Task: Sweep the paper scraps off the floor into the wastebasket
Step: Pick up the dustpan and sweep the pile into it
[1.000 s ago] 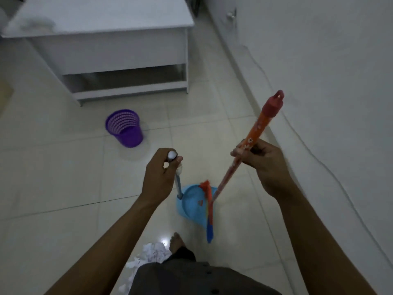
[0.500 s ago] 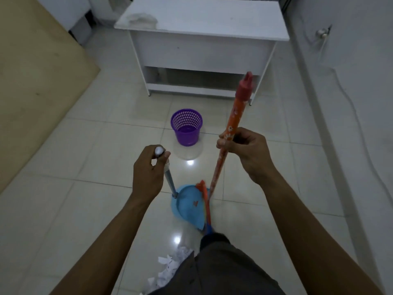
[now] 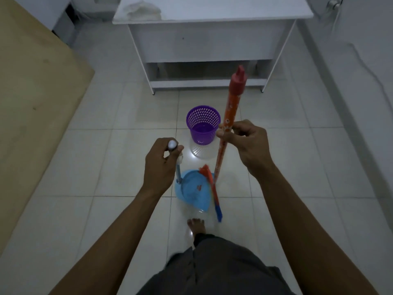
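Gripping dustpan handle (image 3: 178,167) w/ left hand (image 3: 161,165); right hand (image 3: 248,143) on broom (image 3: 228,124).

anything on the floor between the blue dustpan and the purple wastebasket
Nothing visible. Only bare tile lies between the dustpan and the wastebasket. The broom, held by the right hand, stands just right of that path.

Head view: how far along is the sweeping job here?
Done: both tools are picked up. In hand: the left hand grips the dustpan by its handle, the right hand the broom. Left: nearly everything; the dustpan and purple wastebasket show no paper, and no scraps are in view.
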